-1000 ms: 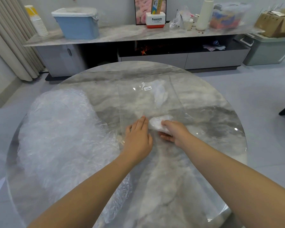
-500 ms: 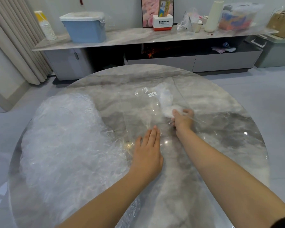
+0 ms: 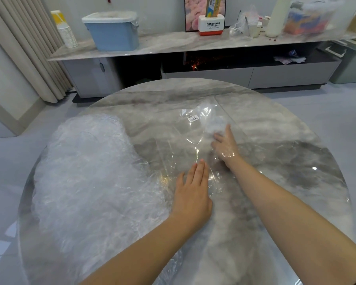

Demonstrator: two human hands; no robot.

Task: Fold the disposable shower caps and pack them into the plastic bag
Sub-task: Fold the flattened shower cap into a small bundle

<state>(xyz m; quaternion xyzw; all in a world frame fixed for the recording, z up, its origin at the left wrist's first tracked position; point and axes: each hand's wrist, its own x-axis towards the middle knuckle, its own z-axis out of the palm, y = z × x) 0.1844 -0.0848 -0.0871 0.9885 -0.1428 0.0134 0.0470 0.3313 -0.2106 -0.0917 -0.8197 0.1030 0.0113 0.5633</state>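
Big loose pile of shower caps [image 3: 90, 177] is sitting at 9 o'clock on the table [image 3: 296, 161], w/ the clear plastic bag [image 3: 193, 140] lying flat at centre. Left hand [image 3: 193, 194] is pressing the bag mouth, fingers straight & together. Right hand [image 3: 224, 147] is reaching inside the bag, fingers straight, pushing the folded cap [image 3: 216, 125] toward 12. Risk: thin film is likely bunching or slipping, so the cap may be unfolding. Vs 0.5 s ago, right hand is deeper in.

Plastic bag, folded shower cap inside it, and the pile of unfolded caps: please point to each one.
plastic bag [image 3: 193, 119], head view, on its barcode label.
folded shower cap [image 3: 215, 124], head view, on its white middle.
pile of unfolded caps [image 3: 90, 171], head view, on its crinkled centre.
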